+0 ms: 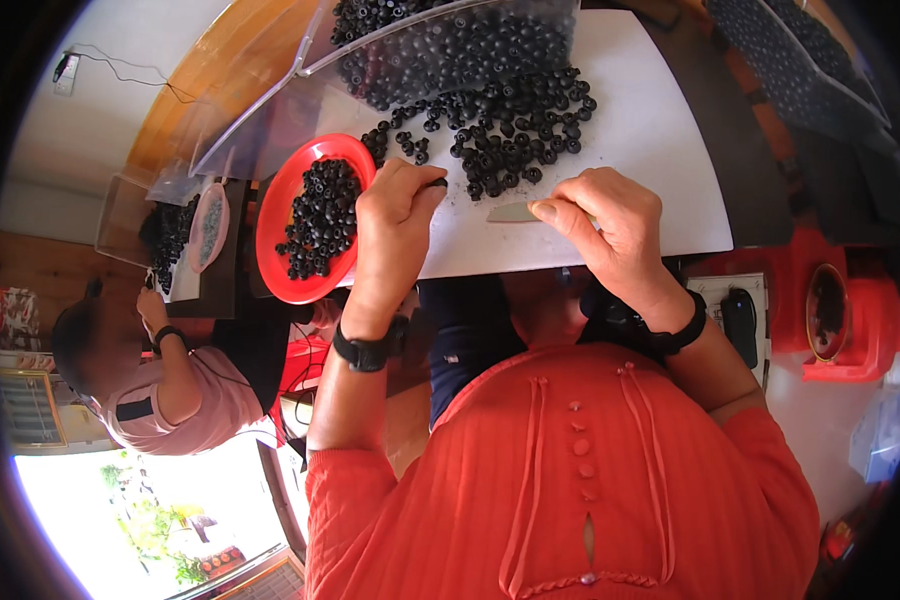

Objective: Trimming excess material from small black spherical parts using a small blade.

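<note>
My left hand (395, 200) pinches a small round black part (438, 182) between thumb and fingertips, just right of the red plate. A short, flat, pale blade of a knife (511, 213) points left from my right hand (610, 212), whose fingers close on its handle end. The blade is apart from the black part. Beyond both hands, a loose pile of black bead-like parts with holes (515, 135) lies on the white board (660, 150). More such parts fill the red plate (270, 215), partly behind my left forearm.
A clear plastic bin (320, 65) of black parts stands at the board's far side. Another filled bin (790, 60) is at the far right. A person (185, 385) works on the left beside a pink plate (208, 228). Red plastic furniture (860, 330) stands at right.
</note>
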{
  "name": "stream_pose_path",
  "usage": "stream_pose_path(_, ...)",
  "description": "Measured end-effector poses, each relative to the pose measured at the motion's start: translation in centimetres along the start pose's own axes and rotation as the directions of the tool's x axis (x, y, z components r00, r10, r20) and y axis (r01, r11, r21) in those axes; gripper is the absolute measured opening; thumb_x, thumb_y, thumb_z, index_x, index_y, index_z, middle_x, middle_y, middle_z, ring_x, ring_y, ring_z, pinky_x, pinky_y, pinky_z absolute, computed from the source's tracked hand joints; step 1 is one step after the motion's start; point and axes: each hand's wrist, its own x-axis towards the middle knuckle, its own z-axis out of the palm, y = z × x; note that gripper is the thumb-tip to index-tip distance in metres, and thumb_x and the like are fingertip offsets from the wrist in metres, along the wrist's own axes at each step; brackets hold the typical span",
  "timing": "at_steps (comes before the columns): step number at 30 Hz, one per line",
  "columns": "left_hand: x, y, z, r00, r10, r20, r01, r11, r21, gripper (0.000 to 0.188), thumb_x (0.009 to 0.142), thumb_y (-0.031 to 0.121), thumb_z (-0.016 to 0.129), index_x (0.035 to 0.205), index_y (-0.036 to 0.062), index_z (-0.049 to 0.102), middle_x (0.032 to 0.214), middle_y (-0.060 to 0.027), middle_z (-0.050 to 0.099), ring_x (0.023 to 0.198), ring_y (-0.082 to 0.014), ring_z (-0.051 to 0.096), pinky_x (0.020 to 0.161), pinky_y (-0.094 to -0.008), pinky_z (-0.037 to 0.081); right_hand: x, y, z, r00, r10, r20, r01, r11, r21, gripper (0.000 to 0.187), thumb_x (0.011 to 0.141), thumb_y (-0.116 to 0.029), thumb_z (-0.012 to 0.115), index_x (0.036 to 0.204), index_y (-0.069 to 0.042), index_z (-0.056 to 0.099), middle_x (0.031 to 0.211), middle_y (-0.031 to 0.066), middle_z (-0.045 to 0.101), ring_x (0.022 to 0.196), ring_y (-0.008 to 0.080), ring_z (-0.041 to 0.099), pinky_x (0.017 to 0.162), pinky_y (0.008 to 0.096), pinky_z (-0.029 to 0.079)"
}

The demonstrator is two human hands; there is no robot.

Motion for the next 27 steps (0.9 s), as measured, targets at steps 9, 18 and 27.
stream_pose_path(9, -3.8, 2.8, 2.0, 0.954, -0.256, 0.155, 0.282, 0.592, -0.755, 0.025, 0.102, 0.003, 0.066, 0.124, -0.0073, 0.072, 0.101, -0.0102, 0.068, 0.075, -0.0134, 0.06, 0.066, -0.0249, 0.047, 0.3, -0.6, 0.3, 0.998, 0.069, 0.003, -0.069, 0.998, 0.0, 0.019, 0.087, -0.016, 0.083, 0.077, -0.005, 0.071, 0.066, 0.0073, 0.065, 0.058, 0.0247, 0.062, 0.053, 0.0378, 0.046)
stream_pose_path(18, -4.3, 2.3, 3.3, 0.929, -0.295, 0.225, 0.316, 0.313, -0.895, 0.027, 0.107, 0.006, 0.059, 0.13, -0.0067, 0.067, 0.105, -0.0144, 0.069, 0.076, -0.0191, 0.063, 0.065, -0.03, 0.051, 0.2, -0.7, 0.3, 0.992, 0.123, 0.009, -0.123, 0.992, -0.035, 0.022, 0.089, -0.02, 0.083, 0.078, -0.006, 0.072, 0.065, 0.0072, 0.065, 0.057, 0.0251, 0.061, 0.052, 0.038, 0.045)
stream_pose_path(27, -4.7, 2.5, 3.5, 0.928, -0.287, 0.236, 0.31, 0.248, -0.918, 0.029, 0.108, 0.007, 0.057, 0.132, -0.0067, 0.065, 0.105, -0.016, 0.069, 0.077, -0.0224, 0.064, 0.066, -0.0319, 0.053, 0.1, -0.4, 0.5, 0.997, 0.082, 0.009, -0.081, 0.996, -0.045, 0.024, 0.09, -0.023, 0.083, 0.076, -0.006, 0.071, 0.065, 0.0077, 0.064, 0.057, 0.0256, 0.061, 0.052, 0.0385, 0.045)
